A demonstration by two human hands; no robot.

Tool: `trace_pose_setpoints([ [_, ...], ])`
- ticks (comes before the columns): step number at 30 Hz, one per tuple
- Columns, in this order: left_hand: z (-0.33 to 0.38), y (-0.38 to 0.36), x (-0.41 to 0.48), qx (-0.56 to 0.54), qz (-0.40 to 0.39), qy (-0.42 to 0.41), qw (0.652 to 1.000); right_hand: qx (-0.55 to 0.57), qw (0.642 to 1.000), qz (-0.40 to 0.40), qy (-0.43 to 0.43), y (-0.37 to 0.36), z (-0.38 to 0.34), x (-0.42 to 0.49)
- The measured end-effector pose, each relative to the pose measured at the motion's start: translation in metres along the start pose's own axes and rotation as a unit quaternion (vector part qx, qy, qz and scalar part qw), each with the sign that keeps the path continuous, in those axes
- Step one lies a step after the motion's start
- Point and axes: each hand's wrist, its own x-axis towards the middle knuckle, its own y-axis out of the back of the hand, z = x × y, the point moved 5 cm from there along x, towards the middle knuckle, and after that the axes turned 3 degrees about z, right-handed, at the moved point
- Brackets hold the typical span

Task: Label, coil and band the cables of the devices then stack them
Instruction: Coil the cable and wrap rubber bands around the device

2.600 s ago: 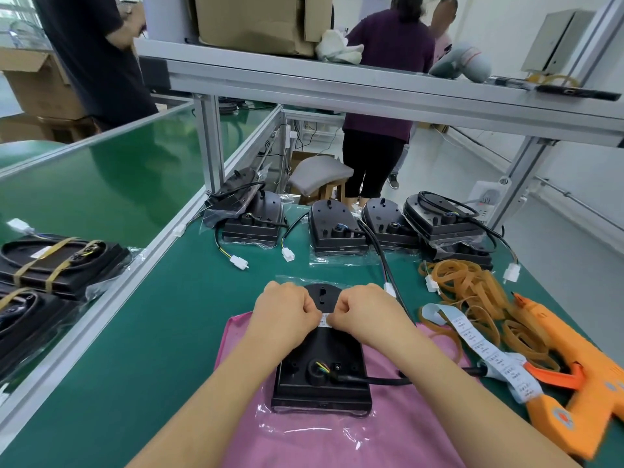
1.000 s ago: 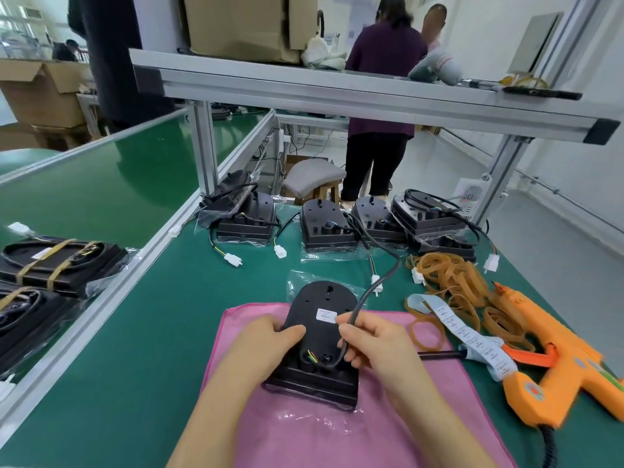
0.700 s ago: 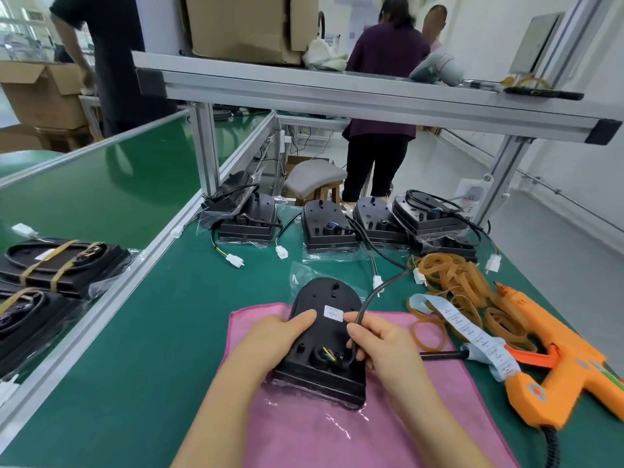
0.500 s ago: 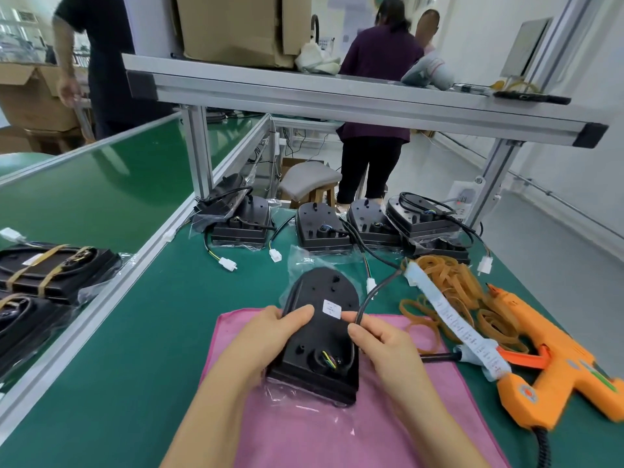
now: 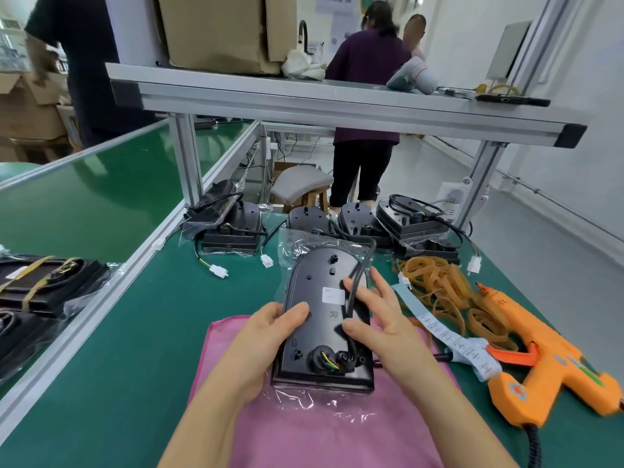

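My left hand [image 5: 270, 336] grips the left edge of the black device [image 5: 314, 332], thumb on top. It holds the device over the far half of the pink cloth [image 5: 304, 434], with the clear bag [image 5: 297, 239] loose beneath it. The white label [image 5: 333, 295] already sits on the device's back, so I judge the step in hand to be coiling. The cable [image 5: 354, 282] leaves the socket at the end nearest the cloth's middle and runs up the device's right side. My right hand [image 5: 378, 319] is spread wide; forefinger and thumb only touch the cable and are not closed round it. To coil well I should steady the device, lay flat even loops on its back and avoid a sharp bend at the socket. The rubber bands [image 5: 439, 288] lie just past the cloth's far right corner, handy for banding.
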Motion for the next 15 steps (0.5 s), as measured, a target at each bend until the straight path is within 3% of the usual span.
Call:
trace_pose_setpoints([
  [3, -0.002, -0.001, -0.003, 0.001, -0.001, -0.006, 1.000, 0.017, 0.997, 0.055, -0.046, 0.004, 0.014, -0.003],
  [5, -0.005, -0.002, -0.005, -0.016, -0.003, 0.001, 1.000, 0.117, 0.982, 0.073, -0.133, 0.006, 0.029, -0.006],
  [8, -0.006, -0.005, -0.007, -0.014, -0.016, 0.006, 1.000, 0.313, 0.927, -0.009, -0.208, -0.004, 0.031, -0.007],
  [11, -0.008, -0.006, -0.010, 0.013, -0.037, 0.019, 0.999, 0.360, 0.903, -0.021, -0.234, -0.006, 0.029, -0.007],
  [15, -0.003, -0.002, -0.002, 0.079, -0.064, 0.066, 0.993, 0.369, 0.903, -0.005, -0.222, -0.001, 0.028, -0.005],
])
